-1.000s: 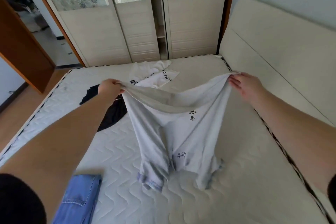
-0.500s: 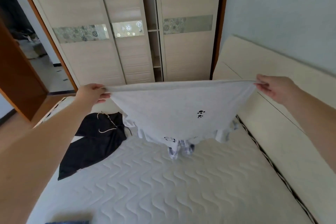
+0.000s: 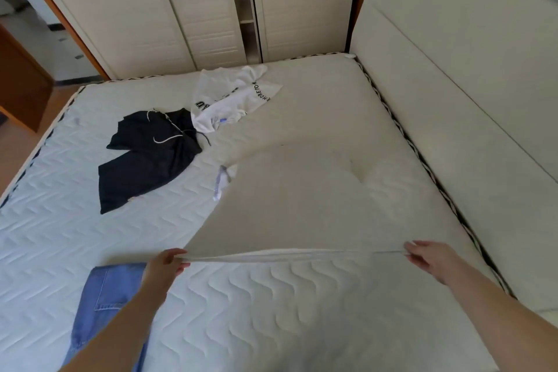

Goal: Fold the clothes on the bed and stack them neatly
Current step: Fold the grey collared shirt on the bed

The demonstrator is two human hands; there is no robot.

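Both hands pinching near hem of pale grey shirt (image 3: 308, 208), left hand (image 3: 165, 263) at one corner, right hand (image 3: 428, 257) at other. Shirt stretched between them, spread over right half of bed (image 3: 271, 311). Black hoodie (image 3: 148, 157) and white tee (image 3: 229, 96) crumpled further up. Folded jeans (image 3: 102, 296) beside left forearm.
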